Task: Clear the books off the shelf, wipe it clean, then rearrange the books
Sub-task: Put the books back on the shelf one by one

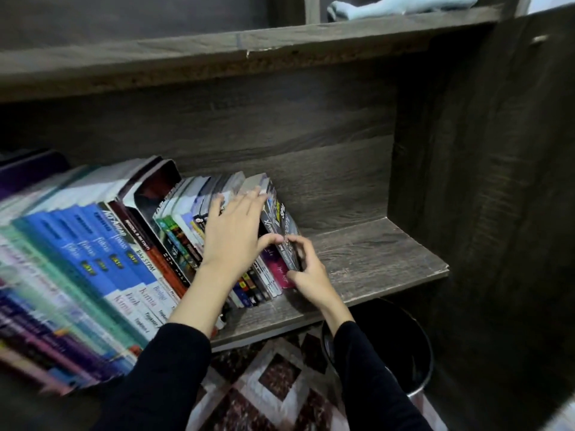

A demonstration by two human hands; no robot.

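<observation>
The left hand [233,234] lies flat over the tops of the small paperbacks, its fingers straight and spread, fingertips reaching the page edges of the last volumes, and its thumb pressed against the cover of the dark book [280,219] at the right end of the row. The right hand [308,265] sits just right of it, fingers curled in a narrow pinch on the near lower edge of that same dark book. Both arms wear black sleeves [174,368].

The dark book leans left against a pink-spined book [281,275] and the other paperbacks. Further left, the row of books [109,259] continues with taller blue, teal and purple spines, all tilted and blurred towards the left edge. They stand on the shelf [373,259], a grey wood-grain board whose right part is bare up to the side panel.

On the upper shelf [280,42], far right, lies a pale blue cloth [398,7]. Below the books' shelf, near right, stands a black bin [404,353] on a patterned rug [273,384].
</observation>
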